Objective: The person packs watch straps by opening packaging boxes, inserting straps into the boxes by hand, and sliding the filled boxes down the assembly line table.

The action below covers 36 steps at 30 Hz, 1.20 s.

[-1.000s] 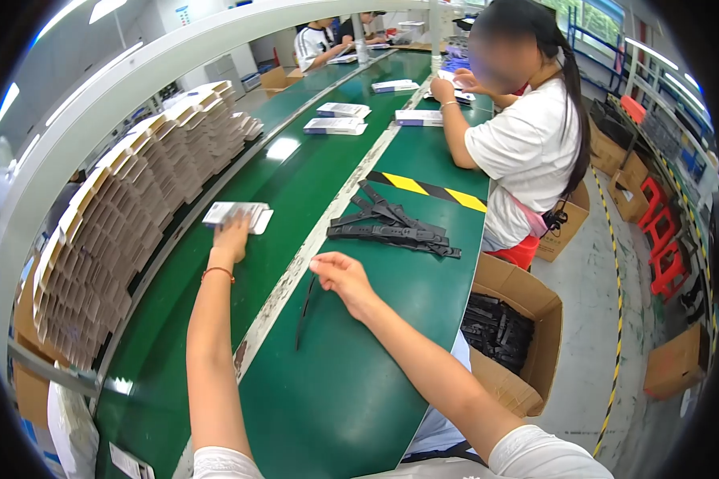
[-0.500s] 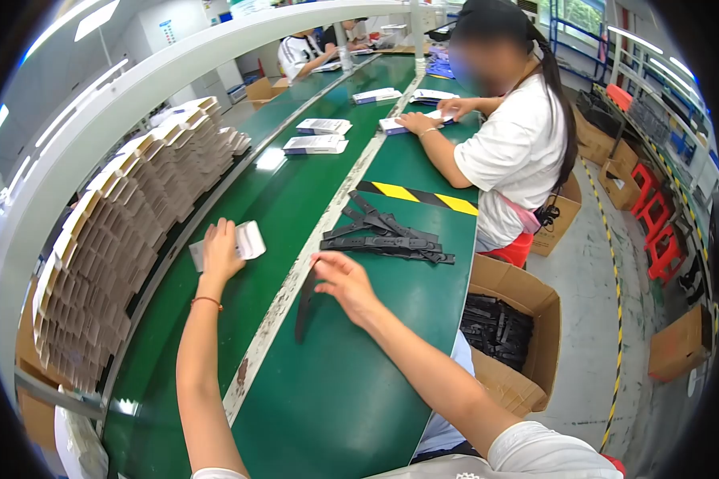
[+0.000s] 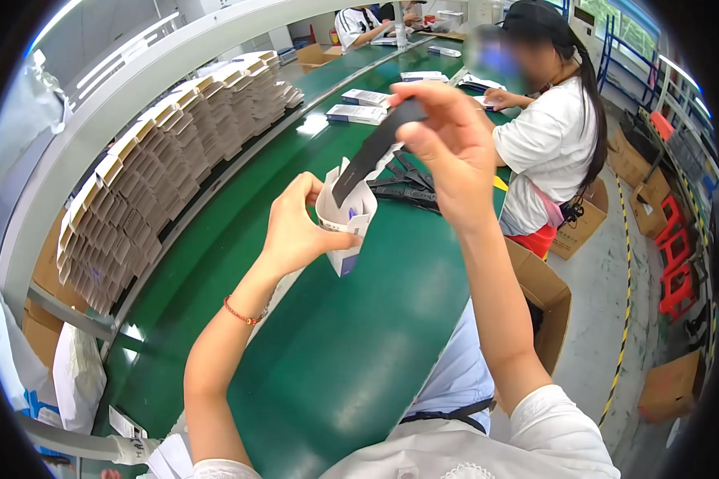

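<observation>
My left hand (image 3: pixel 299 227) is wrapped round a small white and purple box (image 3: pixel 345 259), held upright with its top open. Pinched in my right hand (image 3: pixel 447 140) is a black strap (image 3: pixel 367 160), tilted down to the left, its lower end at the mouth of the box. Something blue shows inside the box. Behind the box, a pile of black straps (image 3: pixel 407 185) lies on the green table (image 3: pixel 351 343), partly hidden by my right hand.
Stacked open boxes (image 3: pixel 160 152) line the left side. White and purple boxes (image 3: pixel 357 114) lie farther up the green surface. A co-worker (image 3: pixel 547 128) sits at the right, beyond a cardboard box (image 3: pixel 547 287). A metal frame (image 3: pixel 36 184) arches at the left.
My left hand has lifted the box off the green surface and moved right with it, its top now open. My right hand has raised the black strap to the box's mouth.
</observation>
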Tool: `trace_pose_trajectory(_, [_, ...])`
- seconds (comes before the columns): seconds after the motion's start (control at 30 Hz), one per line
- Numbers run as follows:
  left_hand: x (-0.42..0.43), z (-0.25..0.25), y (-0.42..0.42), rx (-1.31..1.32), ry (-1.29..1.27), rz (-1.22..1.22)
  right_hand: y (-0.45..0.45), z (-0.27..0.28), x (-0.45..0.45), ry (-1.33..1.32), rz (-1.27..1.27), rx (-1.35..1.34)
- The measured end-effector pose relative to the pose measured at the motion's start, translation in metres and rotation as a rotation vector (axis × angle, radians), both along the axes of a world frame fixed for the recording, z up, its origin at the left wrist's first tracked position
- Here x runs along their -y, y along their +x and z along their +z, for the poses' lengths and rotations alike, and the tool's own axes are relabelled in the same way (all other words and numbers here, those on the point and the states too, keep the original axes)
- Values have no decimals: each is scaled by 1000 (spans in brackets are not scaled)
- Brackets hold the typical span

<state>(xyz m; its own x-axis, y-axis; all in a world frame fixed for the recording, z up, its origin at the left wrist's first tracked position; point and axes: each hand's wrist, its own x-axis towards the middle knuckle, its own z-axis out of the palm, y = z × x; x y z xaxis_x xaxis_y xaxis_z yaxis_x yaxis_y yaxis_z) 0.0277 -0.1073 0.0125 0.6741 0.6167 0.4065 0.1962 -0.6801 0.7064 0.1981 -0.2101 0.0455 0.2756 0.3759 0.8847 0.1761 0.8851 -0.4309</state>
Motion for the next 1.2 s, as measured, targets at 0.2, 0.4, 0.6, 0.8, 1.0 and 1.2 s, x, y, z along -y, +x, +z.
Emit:
trace_pose_trajectory(0.2, [19,9,-7,70,-255,-192,-18,1,-6,-322,-41,249])
trace_pose_trajectory(0.4, [3,3,-35,-56,15,-52,27,-56,-20,-540,-190,18])
trace_pose_trajectory(0.6, [-71,-62,-112,-849,695,218,66,-172,-9,-897,-1127,641])
trace_pose_trajectory(0.8, [-61,-77,-124,-1597,297,348,87,-213,-3,-898,-1171,637])
trace_pose_trajectory(1.0, [-16,-66,-55,-941,341,25,88,-212,-4,-905,-1203,581])
trace_pose_trajectory(1.2, [-1,-83,-30,-565,242,-323,118,-207,3,-998,-1104,641])
